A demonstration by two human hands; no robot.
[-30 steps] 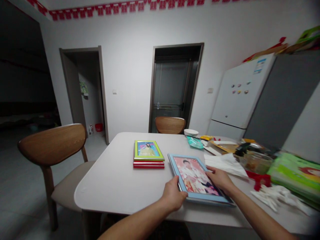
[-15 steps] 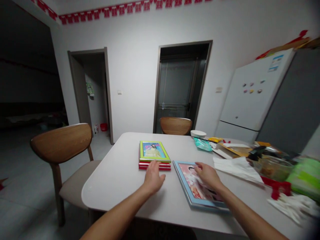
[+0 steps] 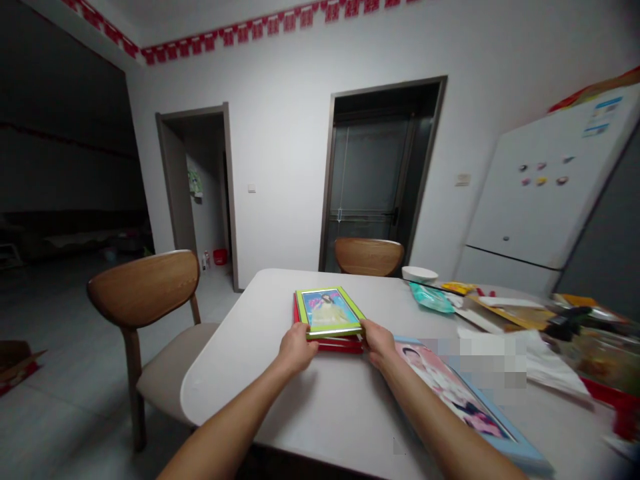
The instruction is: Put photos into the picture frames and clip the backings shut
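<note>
Grasping the green frame (image 3: 330, 312) by its near corners, left hand (image 3: 297, 348) and right hand (image 3: 379, 341), with tabletop (image 3: 235, 360) room leftward.

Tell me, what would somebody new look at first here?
Probably the bright lime-green frame, over red frames on the white table, in the grip of the left hand and right hand. Next, the light-blue frame lying nearer, to its right. High on the wall, a red border stands out.

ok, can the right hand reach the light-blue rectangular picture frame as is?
Probably not without letting go: the right hand holds the lime-green rectangular frame, though the blue frame lies close by.
</note>
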